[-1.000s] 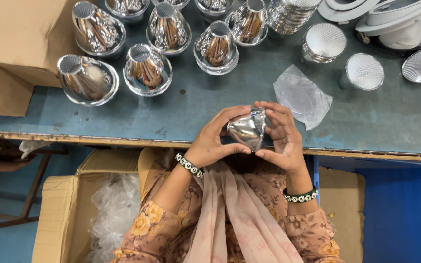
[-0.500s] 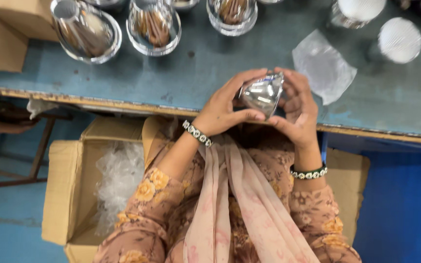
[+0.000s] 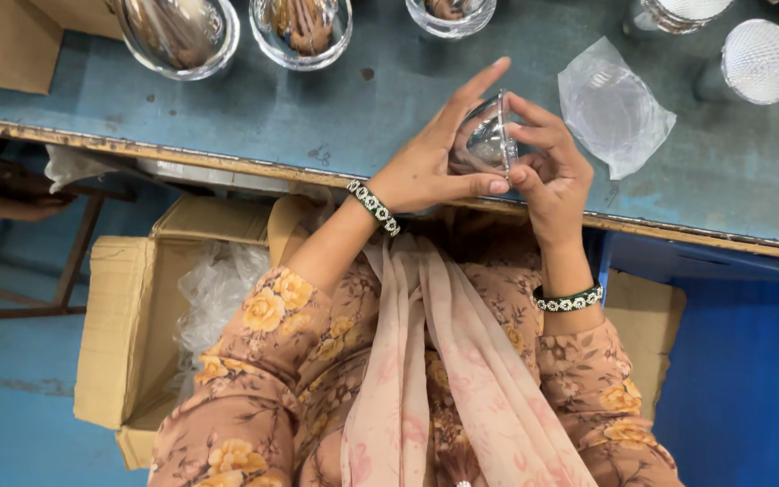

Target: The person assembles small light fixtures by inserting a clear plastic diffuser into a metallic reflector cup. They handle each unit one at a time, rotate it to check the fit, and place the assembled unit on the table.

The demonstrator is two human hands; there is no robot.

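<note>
Open cardboard box (image 3: 128,334) with clear wrapping down at the left, below the counter (image 3: 317,117); a ready catch, or a loss among the plastic, had anything dropped that way. 2 shiny reflector cups (image 3: 178,32) at the counter's far edge, well apart from the hands. Left hand (image 3: 430,167) curled round the small silvery reflector (image 3: 484,142), thumb pressed under it, forefinger stretched loose and not gripping. Right hand (image 3: 552,171) pinching the same reflector by its rim from the other side. Held in the air just above the counter's near edge, touching nothing else. Likely risks: a slip from so light a fingertip pinch, then a fall past the edge; smudges on the mirror finish from bare fingertips. Clear plastic bag (image 3: 610,108) lying flat just to the right, near enough to be swept off by a wrist.
</note>
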